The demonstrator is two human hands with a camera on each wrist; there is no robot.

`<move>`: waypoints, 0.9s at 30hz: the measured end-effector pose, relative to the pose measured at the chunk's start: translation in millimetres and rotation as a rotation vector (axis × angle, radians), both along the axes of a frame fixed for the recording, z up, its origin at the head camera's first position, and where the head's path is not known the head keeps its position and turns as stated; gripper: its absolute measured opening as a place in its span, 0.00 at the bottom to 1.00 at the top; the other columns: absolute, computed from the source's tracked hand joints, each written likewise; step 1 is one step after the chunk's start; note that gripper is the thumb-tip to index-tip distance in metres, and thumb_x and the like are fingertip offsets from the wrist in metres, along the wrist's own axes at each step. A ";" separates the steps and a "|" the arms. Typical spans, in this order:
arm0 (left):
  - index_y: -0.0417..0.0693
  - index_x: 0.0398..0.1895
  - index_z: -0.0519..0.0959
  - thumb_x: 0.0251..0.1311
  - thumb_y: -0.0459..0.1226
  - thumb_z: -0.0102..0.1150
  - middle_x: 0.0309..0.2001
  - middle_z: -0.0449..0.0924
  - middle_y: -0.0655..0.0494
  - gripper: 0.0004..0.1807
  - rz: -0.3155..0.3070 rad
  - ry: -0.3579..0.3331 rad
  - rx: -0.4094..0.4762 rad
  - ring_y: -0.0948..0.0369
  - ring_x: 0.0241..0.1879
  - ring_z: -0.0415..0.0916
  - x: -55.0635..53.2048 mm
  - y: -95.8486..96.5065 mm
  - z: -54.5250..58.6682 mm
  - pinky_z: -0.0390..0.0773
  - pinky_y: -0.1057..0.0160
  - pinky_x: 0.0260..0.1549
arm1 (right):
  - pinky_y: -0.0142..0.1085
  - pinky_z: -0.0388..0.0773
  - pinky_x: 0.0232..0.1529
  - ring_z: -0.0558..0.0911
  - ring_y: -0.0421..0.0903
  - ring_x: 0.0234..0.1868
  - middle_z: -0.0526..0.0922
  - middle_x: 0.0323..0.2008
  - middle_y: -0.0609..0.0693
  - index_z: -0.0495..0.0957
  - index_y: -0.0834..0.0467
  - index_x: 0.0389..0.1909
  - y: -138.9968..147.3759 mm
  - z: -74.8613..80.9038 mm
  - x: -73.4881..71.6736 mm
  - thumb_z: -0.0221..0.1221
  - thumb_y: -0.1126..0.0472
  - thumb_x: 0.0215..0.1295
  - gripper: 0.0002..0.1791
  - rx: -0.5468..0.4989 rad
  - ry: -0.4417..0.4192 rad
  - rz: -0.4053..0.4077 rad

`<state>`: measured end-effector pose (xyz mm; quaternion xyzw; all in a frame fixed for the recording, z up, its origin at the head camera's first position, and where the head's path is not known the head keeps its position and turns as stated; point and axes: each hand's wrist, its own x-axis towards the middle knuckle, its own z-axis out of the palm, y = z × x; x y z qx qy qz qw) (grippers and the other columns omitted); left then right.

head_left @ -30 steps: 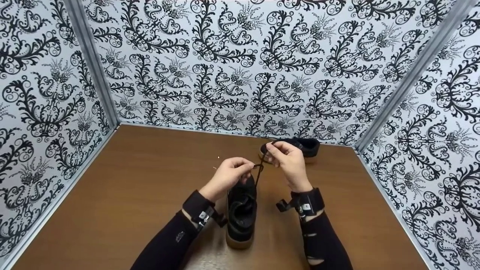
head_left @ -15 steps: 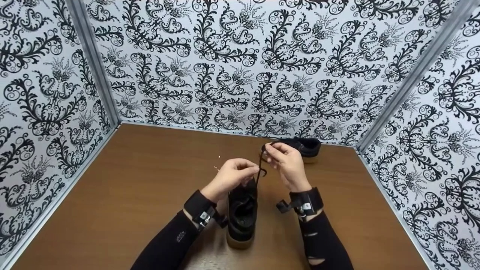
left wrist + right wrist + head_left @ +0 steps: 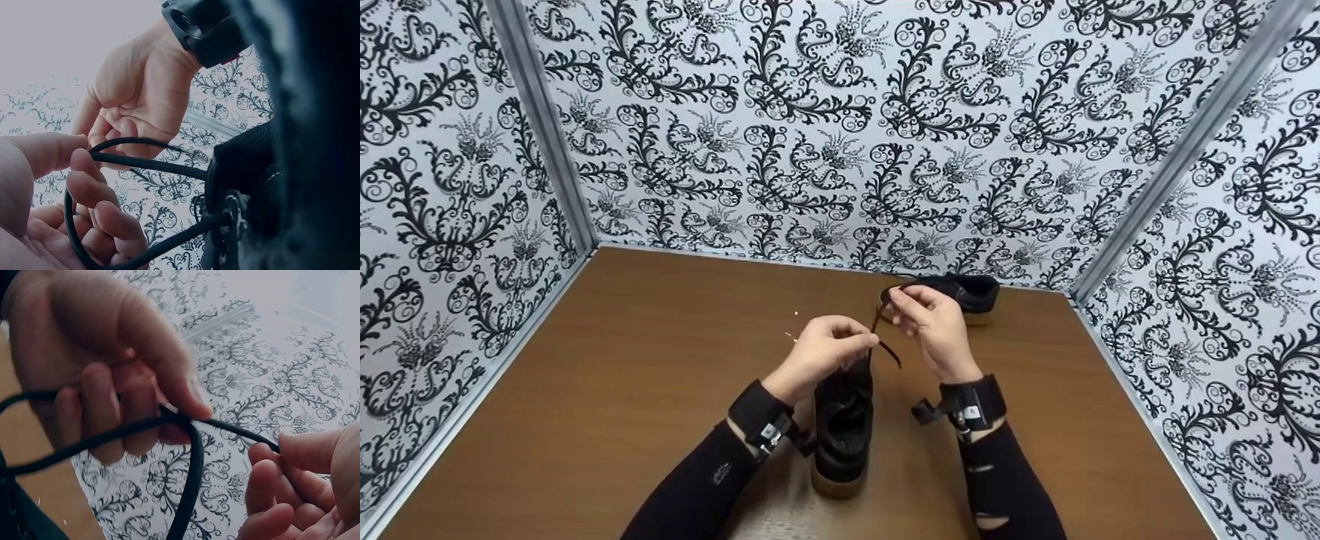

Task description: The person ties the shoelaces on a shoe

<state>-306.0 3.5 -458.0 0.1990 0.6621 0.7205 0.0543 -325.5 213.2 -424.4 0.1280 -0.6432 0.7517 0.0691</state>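
Note:
A black shoe (image 3: 840,472) with a tan sole stands on the table, heel toward me, its opening facing up. Thumb and index finger of my left hand (image 3: 826,351) pinch the black shoelace (image 3: 160,166) above the front of the shoe, where its strands cross. In the left wrist view, two strands run from those fingers to the shoe's eyelets. A loose lace end hangs to the right of the left fingertips in the head view. My right hand (image 3: 937,330), higher and further right, pinches a lace strand drawn taut between both hands.
Behind my right hand a second black shoe (image 3: 979,294) with a tan sole lies near the back wall. Small pale specks (image 3: 793,335) lie on the brown table (image 3: 660,360). Patterned panels enclose the table at the back and both sides.
The small lace loop between my hands has given way to a loose end hanging right of the left fingertips. My left hand has shifted slightly right; the right hand has barely moved.

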 end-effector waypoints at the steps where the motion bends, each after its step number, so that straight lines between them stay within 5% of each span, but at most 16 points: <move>1: 0.39 0.39 0.90 0.69 0.36 0.74 0.24 0.80 0.59 0.07 0.004 0.000 0.000 0.64 0.22 0.72 -0.1 -0.5 0.0 0.73 0.67 0.24 | 0.29 0.73 0.26 0.81 0.43 0.27 0.91 0.35 0.58 0.88 0.65 0.44 0.6 -0.5 -0.2 0.70 0.61 0.78 0.09 0.037 0.010 -0.008; 9: 0.36 0.37 0.88 0.70 0.36 0.71 0.25 0.81 0.56 0.09 0.013 -0.008 0.032 0.64 0.23 0.71 -2.4 -3.2 -0.3 0.71 0.68 0.24 | 0.31 0.77 0.31 0.84 0.47 0.34 0.91 0.41 0.61 0.89 0.67 0.53 3.8 -6.3 -1.3 0.66 0.60 0.82 0.13 0.223 0.044 -0.004; 20: 0.39 0.38 0.88 0.70 0.35 0.71 0.27 0.83 0.55 0.06 0.055 -0.052 0.094 0.63 0.23 0.71 -4.8 -3.9 -0.2 0.71 0.68 0.25 | 0.29 0.71 0.26 0.75 0.43 0.26 0.87 0.33 0.56 0.92 0.61 0.51 22.2 -2.1 1.3 0.69 0.56 0.80 0.12 0.595 0.059 0.244; 27: 0.39 0.38 0.88 0.69 0.35 0.73 0.28 0.83 0.56 0.07 0.088 -0.068 0.109 0.64 0.23 0.71 -7.4 -2.4 -3.3 0.72 0.68 0.25 | 0.34 0.80 0.41 0.84 0.44 0.39 0.91 0.39 0.47 0.94 0.55 0.47 25.6 1.4 3.8 0.74 0.58 0.74 0.07 0.770 0.129 0.236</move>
